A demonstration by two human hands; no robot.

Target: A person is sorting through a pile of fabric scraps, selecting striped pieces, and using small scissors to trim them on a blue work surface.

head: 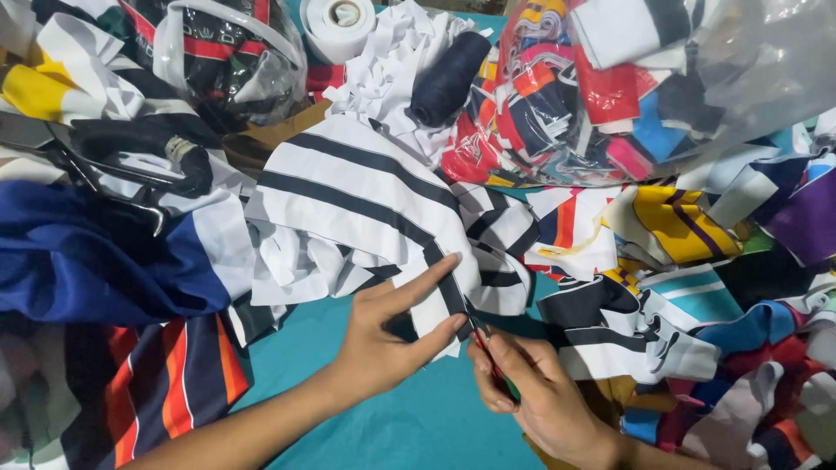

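- The left hand (pixel 383 335) pinches the lower edge of a white fabric piece with navy stripes (pixel 366 204), forefinger laid flat along a stripe and thumb beneath, so its grip is closed on the cloth, which lies bunched at the middle of the teal table (pixel 418 418).
- The right hand (pixel 535 392) is curled tight round a small red-handled thread snip (pixel 488 352), whose tip meets the cloth edge just beside the left thumb.
- Likely slip: the blades sit so near the thumb that a tug on the fabric could bring skin into the cut (or nick the stripe itself rather than a stray thread).
- The bunched cloth could also slide, since only one corner is held.
- Hard to tell: the snip's blades are hidden between fingers and cloth, so whether they stand parted or closed I cannot tell.
- The clear bag of coloured fabric pieces (pixel 601 87) blurs its contents; the dark metal tool (pixel 96 165) at the left is cut off.
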